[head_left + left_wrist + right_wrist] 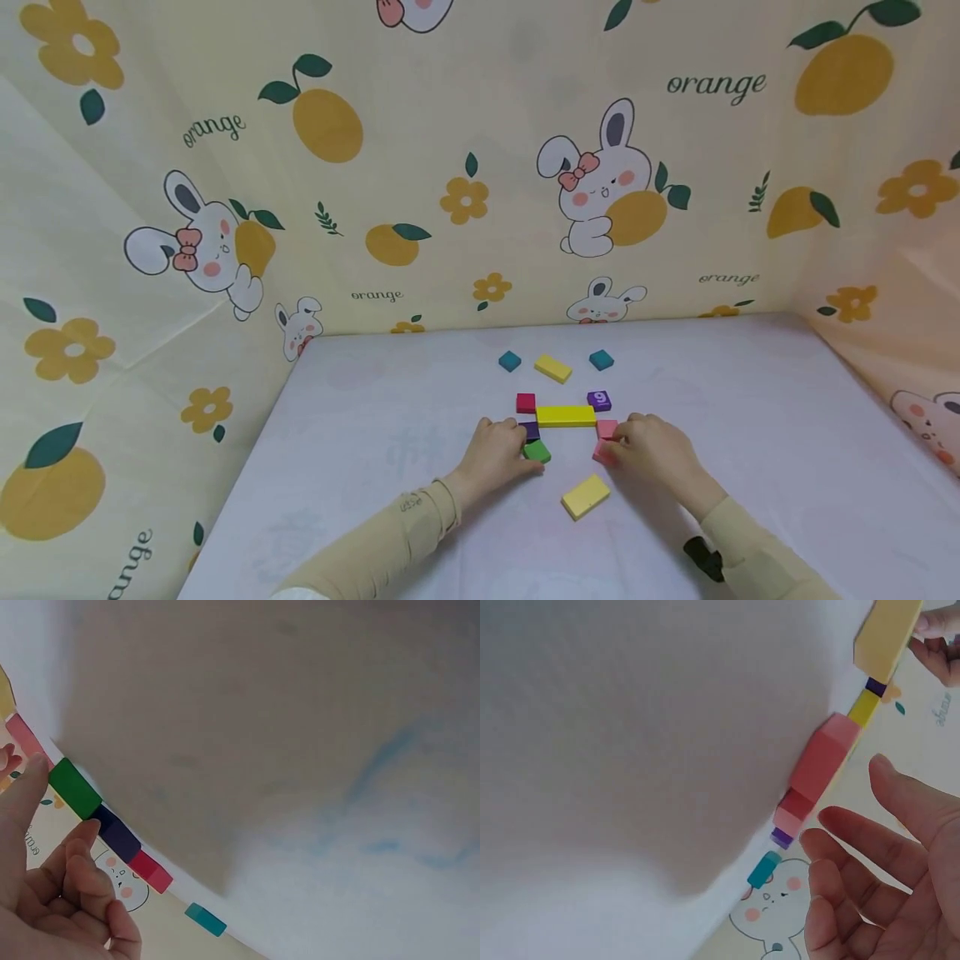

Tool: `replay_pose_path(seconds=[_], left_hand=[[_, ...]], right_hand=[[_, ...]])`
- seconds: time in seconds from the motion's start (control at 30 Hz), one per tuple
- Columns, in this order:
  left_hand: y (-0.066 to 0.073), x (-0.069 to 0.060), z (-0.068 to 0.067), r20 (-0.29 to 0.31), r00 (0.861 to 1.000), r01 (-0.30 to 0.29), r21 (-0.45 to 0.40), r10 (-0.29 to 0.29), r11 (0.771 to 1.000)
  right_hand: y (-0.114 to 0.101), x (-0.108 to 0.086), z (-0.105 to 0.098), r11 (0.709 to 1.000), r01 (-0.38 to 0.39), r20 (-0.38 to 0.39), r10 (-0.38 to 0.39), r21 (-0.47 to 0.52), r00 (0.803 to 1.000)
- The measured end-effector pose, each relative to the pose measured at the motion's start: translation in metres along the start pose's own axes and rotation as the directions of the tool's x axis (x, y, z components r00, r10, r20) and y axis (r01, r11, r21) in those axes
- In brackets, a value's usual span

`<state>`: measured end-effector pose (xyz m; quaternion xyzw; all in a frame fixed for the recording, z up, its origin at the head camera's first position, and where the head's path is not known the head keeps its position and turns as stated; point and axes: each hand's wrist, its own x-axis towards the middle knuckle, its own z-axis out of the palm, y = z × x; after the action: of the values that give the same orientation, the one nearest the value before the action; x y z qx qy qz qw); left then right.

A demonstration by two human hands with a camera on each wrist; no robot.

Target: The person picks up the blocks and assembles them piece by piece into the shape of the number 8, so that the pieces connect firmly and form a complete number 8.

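Observation:
On the white table, my left hand [491, 454] has its thumb and index finger at opposite ends of a green block [537, 452], pinching it beside a dark purple block [531, 431]. A red block [526, 403] lies behind these. My right hand [660, 454] is at two pink blocks [607, 429], partly covering them. In the right wrist view its fingers [862, 855] are loosely bent, with a gap between thumb and pink block [821, 761]. A long yellow block [566, 417] lies between the two sides, and a purple block marked 9 [599, 401] sits behind the pink ones.
Nearer the person lies a pale yellow block [586, 497]. Farther back are a teal block [510, 361], another yellow block [553, 368] and a second teal block [602, 360]. A patterned cloth [420, 150] hangs behind the table and at its sides.

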<state>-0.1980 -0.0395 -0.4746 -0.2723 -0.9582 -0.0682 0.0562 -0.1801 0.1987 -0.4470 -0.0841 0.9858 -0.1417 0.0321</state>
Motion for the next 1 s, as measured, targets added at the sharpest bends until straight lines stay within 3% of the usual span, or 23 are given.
replay_pose_path(seconds=[0.23,0.57,0.83,1.0], left_hand=[[0.0,-0.001,-0.001,0.019,1.0,0.014,-0.006,-0.014,1.0],[-0.001,-0.003,0.004,0.064,0.998,0.018,0.014,-0.019,1.0],[-0.001,-0.005,0.005,0.032,0.999,-0.013,0.022,0.013,1.0],[-0.003,-0.006,0.006,0.034,0.999,-0.007,0.011,0.007,1.0]], right_hand=[[0.005,0.008,-0.009,0.999,0.034,-0.041,-0.033,0.011,0.999],[0.015,0.039,-0.026,0.999,0.033,-0.034,-0.032,0.025,0.999],[0.024,0.067,-0.037,0.999,-0.007,0.005,0.007,0.052,1.0],[0.036,0.085,-0.032,0.993,-0.043,0.048,0.037,0.109,0.998]])
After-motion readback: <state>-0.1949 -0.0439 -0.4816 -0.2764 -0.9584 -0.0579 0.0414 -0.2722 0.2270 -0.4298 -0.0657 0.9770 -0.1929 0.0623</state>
